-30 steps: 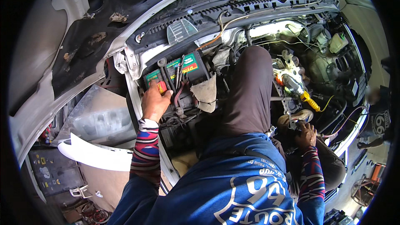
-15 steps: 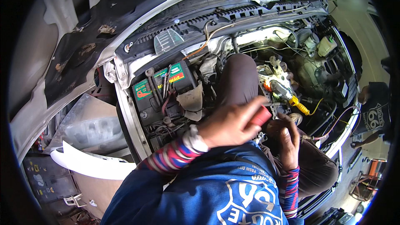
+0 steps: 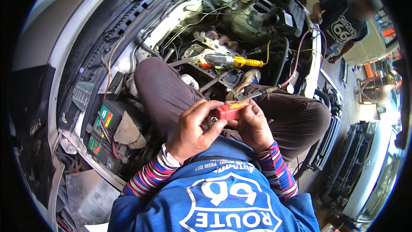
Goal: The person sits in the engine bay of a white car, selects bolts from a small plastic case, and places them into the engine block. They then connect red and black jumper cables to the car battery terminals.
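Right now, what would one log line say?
left hand: holds red tool | right hand: holds it too | car battery: untouched

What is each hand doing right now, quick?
Left hand: closed on the small red tool.
Right hand: closed on the same red tool, from the other side.
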Action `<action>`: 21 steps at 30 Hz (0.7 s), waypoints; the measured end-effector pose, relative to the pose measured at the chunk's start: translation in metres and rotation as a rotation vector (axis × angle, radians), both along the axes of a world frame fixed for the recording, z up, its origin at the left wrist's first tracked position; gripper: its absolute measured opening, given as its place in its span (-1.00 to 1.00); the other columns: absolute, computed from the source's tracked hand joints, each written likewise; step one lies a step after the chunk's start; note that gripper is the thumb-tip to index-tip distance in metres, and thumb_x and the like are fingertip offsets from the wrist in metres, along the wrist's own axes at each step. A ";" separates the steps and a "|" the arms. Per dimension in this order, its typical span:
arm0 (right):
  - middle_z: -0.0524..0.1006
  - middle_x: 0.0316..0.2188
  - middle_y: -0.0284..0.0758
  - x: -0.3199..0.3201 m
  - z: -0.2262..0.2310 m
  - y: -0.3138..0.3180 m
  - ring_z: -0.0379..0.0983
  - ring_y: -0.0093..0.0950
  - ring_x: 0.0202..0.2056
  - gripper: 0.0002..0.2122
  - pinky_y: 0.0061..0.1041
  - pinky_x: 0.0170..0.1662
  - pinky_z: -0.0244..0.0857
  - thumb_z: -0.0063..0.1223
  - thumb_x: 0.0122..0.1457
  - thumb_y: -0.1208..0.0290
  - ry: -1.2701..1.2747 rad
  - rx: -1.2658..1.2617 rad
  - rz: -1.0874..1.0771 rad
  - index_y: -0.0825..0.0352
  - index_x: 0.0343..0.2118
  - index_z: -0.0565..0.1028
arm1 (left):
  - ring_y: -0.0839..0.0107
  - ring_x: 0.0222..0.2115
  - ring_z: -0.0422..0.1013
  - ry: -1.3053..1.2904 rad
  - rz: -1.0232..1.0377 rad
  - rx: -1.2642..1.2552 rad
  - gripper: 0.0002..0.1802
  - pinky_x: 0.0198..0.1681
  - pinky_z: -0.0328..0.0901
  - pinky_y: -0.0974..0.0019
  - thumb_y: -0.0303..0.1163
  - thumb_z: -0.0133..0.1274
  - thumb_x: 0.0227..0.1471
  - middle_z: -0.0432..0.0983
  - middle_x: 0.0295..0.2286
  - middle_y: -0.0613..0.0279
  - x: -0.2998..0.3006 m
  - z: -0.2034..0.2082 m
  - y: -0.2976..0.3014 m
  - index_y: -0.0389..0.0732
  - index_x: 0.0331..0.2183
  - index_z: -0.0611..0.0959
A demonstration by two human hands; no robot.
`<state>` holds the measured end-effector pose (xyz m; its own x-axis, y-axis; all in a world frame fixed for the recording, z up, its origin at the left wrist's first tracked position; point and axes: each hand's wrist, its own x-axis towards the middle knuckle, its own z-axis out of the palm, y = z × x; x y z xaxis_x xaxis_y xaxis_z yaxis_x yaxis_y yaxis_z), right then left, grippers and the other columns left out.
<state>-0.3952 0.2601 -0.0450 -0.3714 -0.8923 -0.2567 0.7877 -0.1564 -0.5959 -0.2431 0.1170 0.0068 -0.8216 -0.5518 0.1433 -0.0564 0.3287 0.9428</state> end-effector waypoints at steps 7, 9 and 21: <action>0.61 -0.12 -0.23 -0.006 0.015 0.001 0.62 -0.44 -0.18 -0.64 -0.42 -0.06 0.53 0.26 0.24 0.47 0.065 0.060 0.184 0.36 0.05 0.43 | 0.31 -0.31 0.54 0.057 -0.046 0.091 -0.68 -0.27 0.41 0.35 -0.43 0.18 0.13 0.54 -0.28 0.07 -0.007 -0.003 -0.013 -0.32 -0.07 0.60; 0.61 -0.11 -0.26 -0.003 0.016 -0.001 0.60 -0.46 -0.16 -0.62 -0.40 -0.02 0.50 0.25 0.25 0.46 0.049 0.001 0.032 0.36 0.08 0.42 | 0.34 -0.33 0.54 0.067 -0.051 0.191 -0.69 -0.30 0.41 0.37 -0.46 0.22 0.10 0.54 -0.29 0.10 -0.008 -0.004 -0.010 -0.32 -0.10 0.60; 0.48 -0.14 -0.38 0.009 0.025 -0.009 0.44 -0.57 -0.26 -0.61 -0.54 -0.23 0.37 0.00 0.42 0.16 0.020 -0.055 0.153 0.27 0.17 0.33 | 0.27 -0.20 0.51 0.064 0.006 0.085 -0.61 -0.16 0.38 0.24 -0.30 0.15 0.17 0.51 -0.23 0.08 -0.013 -0.001 -0.011 -0.31 -0.03 0.52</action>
<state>-0.3864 0.2515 -0.0197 -0.2348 -0.9514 -0.1993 0.7928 -0.0688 -0.6056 -0.2563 0.1060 0.0059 -0.8091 -0.5687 0.1482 0.0036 0.2473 0.9689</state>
